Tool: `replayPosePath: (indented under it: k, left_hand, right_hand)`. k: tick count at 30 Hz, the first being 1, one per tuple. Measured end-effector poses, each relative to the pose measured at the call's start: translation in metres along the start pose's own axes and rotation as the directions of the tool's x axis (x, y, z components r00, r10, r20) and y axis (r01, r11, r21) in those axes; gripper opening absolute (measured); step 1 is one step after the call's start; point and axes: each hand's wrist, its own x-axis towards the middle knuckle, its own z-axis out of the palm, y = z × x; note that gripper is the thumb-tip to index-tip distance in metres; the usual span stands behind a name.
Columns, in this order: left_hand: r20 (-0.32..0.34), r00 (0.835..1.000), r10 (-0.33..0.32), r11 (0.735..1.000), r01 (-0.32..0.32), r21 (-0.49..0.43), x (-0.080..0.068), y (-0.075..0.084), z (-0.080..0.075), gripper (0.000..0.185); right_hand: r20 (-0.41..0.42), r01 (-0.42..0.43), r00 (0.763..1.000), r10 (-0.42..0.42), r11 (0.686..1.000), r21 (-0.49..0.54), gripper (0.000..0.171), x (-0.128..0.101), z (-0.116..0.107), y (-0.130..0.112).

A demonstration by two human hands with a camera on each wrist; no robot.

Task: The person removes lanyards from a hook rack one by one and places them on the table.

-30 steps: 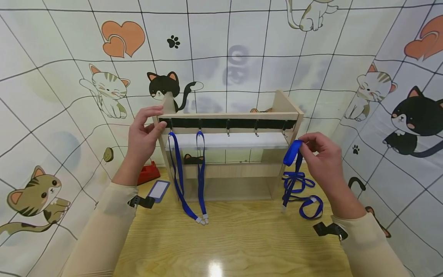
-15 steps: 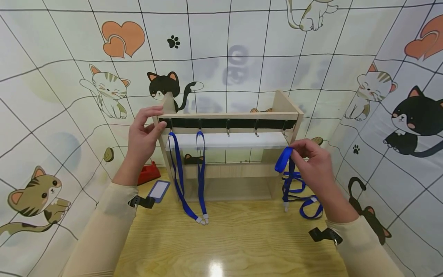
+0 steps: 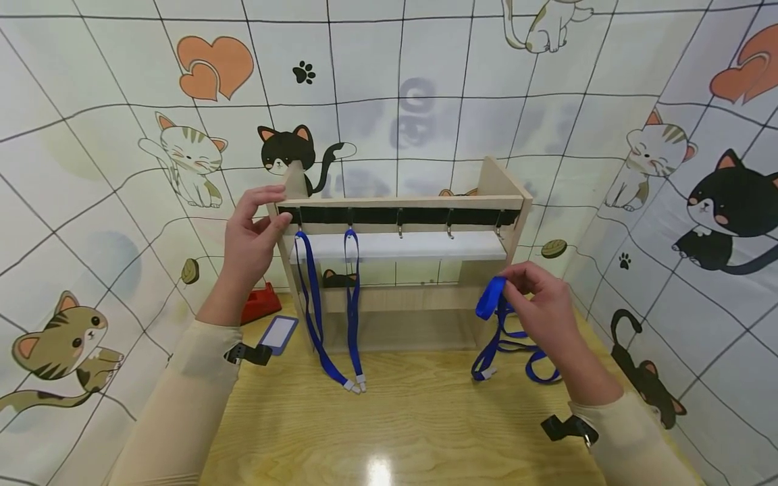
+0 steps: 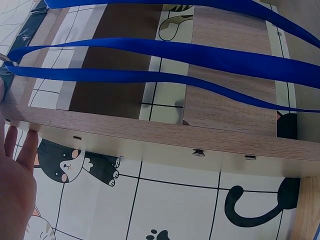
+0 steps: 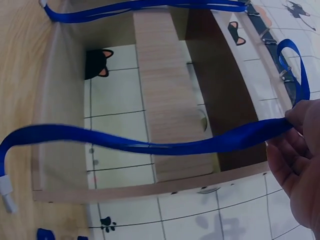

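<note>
My right hand (image 3: 541,307) pinches a blue lanyard (image 3: 491,297) near its looped end, right of a small wooden shelf (image 3: 389,300). In the right wrist view that lanyard (image 5: 170,148) stretches across the shelf's front, its white clip (image 5: 6,192) at the far end. My left hand (image 3: 250,233) grips the shelf's upper left corner, thumb on the front. Along the shelf's top runs a black strip (image 3: 373,216) with several metal hooks. One blue lanyard (image 3: 313,297) hangs from the leftmost hook and a second lanyard (image 3: 353,310) from the hook beside it.
More blue lanyard (image 3: 543,371) lies on the wooden table (image 3: 389,418) right of the shelf. A blue-edged badge holder (image 3: 279,335) and a red object (image 3: 261,304) lie to its left. A cat-print sheet (image 3: 425,67) covers the walls.
My right hand has moved down and left, carrying the lanyard in front of the shelf's right side. The left hand and the hanging lanyards have stayed in place.
</note>
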Motion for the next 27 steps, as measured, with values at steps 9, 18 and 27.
replayPosePath:
  k: [9,18,27]
  left_hand:
    - [0.0,1.0,0.011,1.0,-0.011,-0.007,0.0,-0.001,0.0,0.032]
    - [0.003,1.0,0.002,1.0,-0.002,-0.003,0.001,-0.002,-0.001,0.032]
    - [0.003,1.0,-0.002,1.0,0.002,0.001,0.0,0.0,0.0,0.032]
  right_hand:
    - [0.082,-0.03,0.996,0.035,0.997,-0.069,0.013,-0.016,-0.004,0.025]
    - [0.177,-0.083,0.979,0.104,0.989,-0.122,0.014,-0.023,0.001,0.056]
    - [0.249,-0.152,0.953,0.173,0.983,-0.101,0.012,-0.037,0.018,0.08]
